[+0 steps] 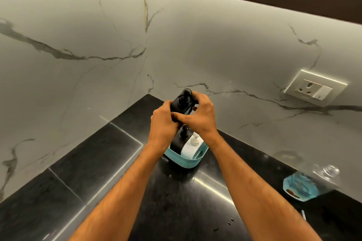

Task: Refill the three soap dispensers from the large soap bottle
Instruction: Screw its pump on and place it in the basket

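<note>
Both hands hold a black soap dispenser (pixel 180 104) with a black pump head, raised above a teal basket (pixel 184 159) in the counter's corner. My left hand (pixel 163 123) grips its left side and my right hand (pixel 199 115) wraps its right side; much of the body is hidden by fingers. In the basket stand a second black dispenser (pixel 179 141) and a white dispenser (pixel 191 146) with a white pump. The large clear soap bottle (pixel 307 182), with blue liquid at its bottom, lies on its side on the counter at the right.
The black stone counter (pixel 94 166) meets marble walls in a corner behind the basket. A wall socket with a switch (pixel 313 88) sits on the right wall. Small dark specks (pixel 231 220) lie on the counter near the front right. Dark cabinets hang above.
</note>
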